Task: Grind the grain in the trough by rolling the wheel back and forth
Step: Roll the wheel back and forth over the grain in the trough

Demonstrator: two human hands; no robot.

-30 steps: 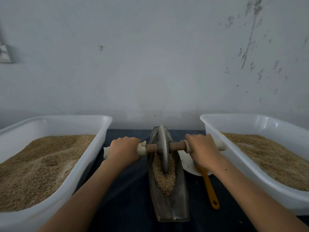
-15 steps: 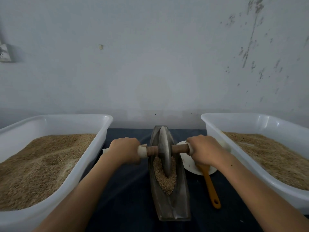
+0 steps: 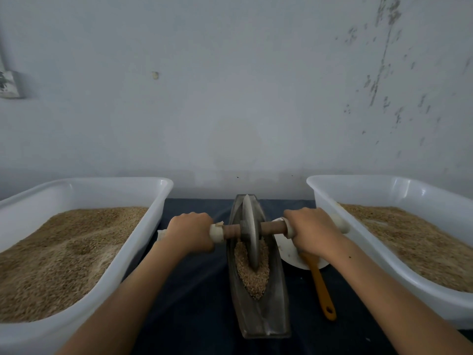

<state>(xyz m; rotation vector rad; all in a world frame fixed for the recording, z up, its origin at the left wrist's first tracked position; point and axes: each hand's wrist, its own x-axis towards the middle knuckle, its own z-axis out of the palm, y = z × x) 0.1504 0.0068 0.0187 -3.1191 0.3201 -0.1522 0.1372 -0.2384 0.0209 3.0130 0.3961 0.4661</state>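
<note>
**Two hands on the axle of a grinding wheel**

Both hands gripped the wooden axle (image 3: 273,227): the left hand (image 3: 190,233) curled round its pale wrapped end at centre-left of the frame, the right hand (image 3: 311,233) round the matching end at centre-right. Between them the thin grey metal wheel (image 3: 250,230) stood upright in the boat-shaped trough (image 3: 266,321), its lower rim sunk in coarse tan grain (image 3: 252,276) heaped along the groove. A dark cloth (image 3: 197,298) covered the table. White plastic tubs at lower left (image 3: 143,242) and lower right (image 3: 330,226) held fine-textured grain. Just right of the trough lay a white dish (image 3: 290,254) and an orange handle (image 3: 321,288).
</note>
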